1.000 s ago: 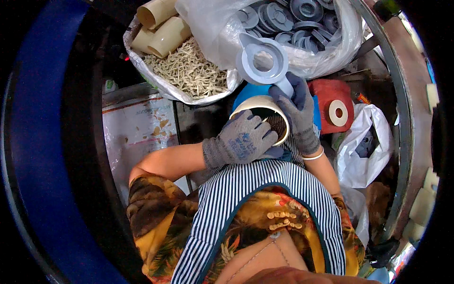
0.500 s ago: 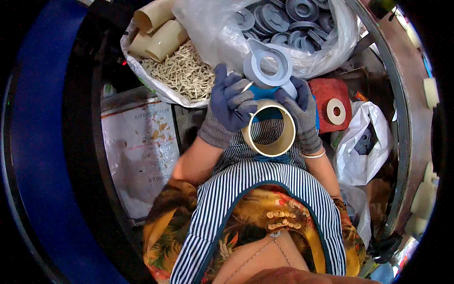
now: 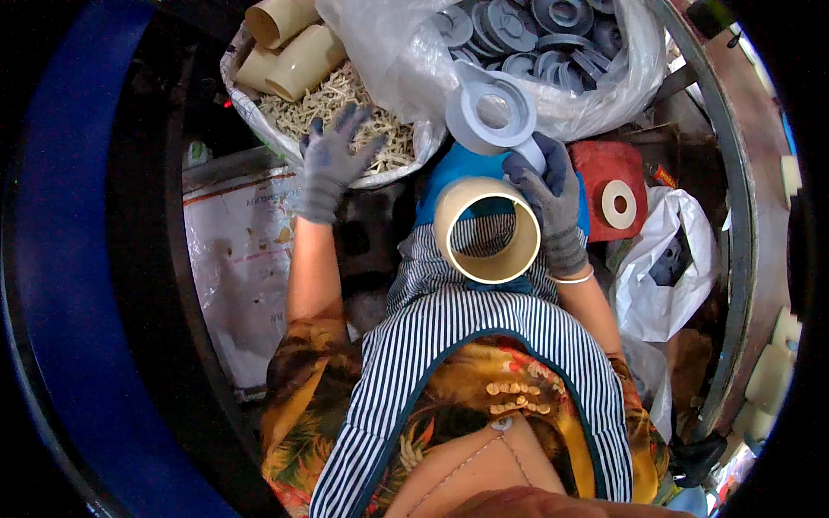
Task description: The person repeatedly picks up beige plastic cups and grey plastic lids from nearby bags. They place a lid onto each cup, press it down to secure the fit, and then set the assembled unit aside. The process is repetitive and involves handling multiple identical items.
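Note:
My left hand [image 3: 335, 164], in a grey-blue knit glove, is open with fingers spread over the small cream plastic pieces [image 3: 298, 123] in a white sack. Nothing shows in its fingers. My right hand [image 3: 551, 198], gloved alike, is closed around the handle of a grey plastic ring [image 3: 462, 123] with a pointed spout. Right below that ring, a cream plastic cylinder [image 3: 445, 229] stands at my lap, its open end facing up. The fingers of my right hand lie against the cylinder's right rim; whether they also grip it I cannot tell.
More cream tubes [image 3: 302, 65] lie in the white sack [image 3: 237, 91]. A clear plastic bag [image 3: 635, 86] behind holds several grey discs. To the right are a cream washer [image 3: 618, 205] on a red pad [image 3: 596, 160], a white bag [image 3: 643, 293] and a metal frame bar [image 3: 734, 173].
My left hand has left the cylinder, moving left to the sack, and its fingers have spread. The small pale stick it held is out of sight. My right hand keeps hold of the grey ring.

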